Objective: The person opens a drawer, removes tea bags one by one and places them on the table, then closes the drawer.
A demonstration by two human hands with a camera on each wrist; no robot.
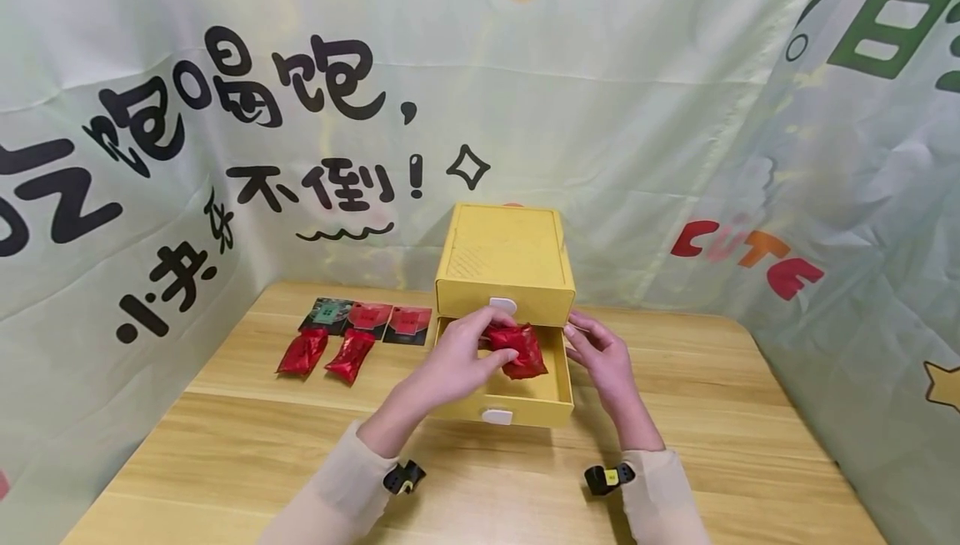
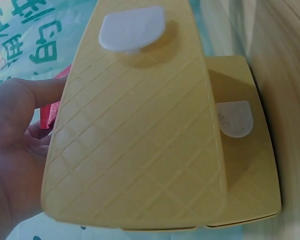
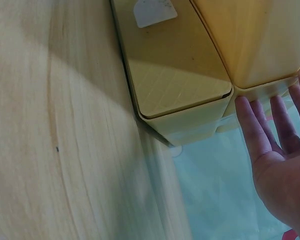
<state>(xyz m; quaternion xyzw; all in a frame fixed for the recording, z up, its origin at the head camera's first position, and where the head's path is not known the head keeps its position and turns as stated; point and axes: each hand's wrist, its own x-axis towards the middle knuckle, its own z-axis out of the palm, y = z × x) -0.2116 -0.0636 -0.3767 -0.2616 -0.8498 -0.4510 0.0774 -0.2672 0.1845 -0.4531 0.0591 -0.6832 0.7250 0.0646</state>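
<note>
A yellow drawer cabinet (image 1: 506, 245) stands on the table, one drawer (image 1: 538, 415) pulled out toward me. Over that drawer my left hand (image 1: 467, 359) pinches a shiny red foil packet (image 1: 523, 355) between thumb and fingers. The packet's red edge (image 2: 46, 116) peeks out beside the drawer front in the left wrist view. At the cabinet's right side is my right hand (image 1: 604, 362), its fingers extended. In the right wrist view its fingertips (image 3: 243, 104) rest along the lower edge of the pulled-out drawer's side. A lower drawer front (image 3: 185, 65) is closed beneath.
Left of the cabinet lie two more red foil packets, a left one (image 1: 303, 352) and a right one (image 1: 350, 356). Behind them sit a green-and-black card (image 1: 327, 313) and two red-and-black cards (image 1: 409, 324). A printed curtain (image 1: 600, 137) hangs around the wooden table (image 1: 262, 445).
</note>
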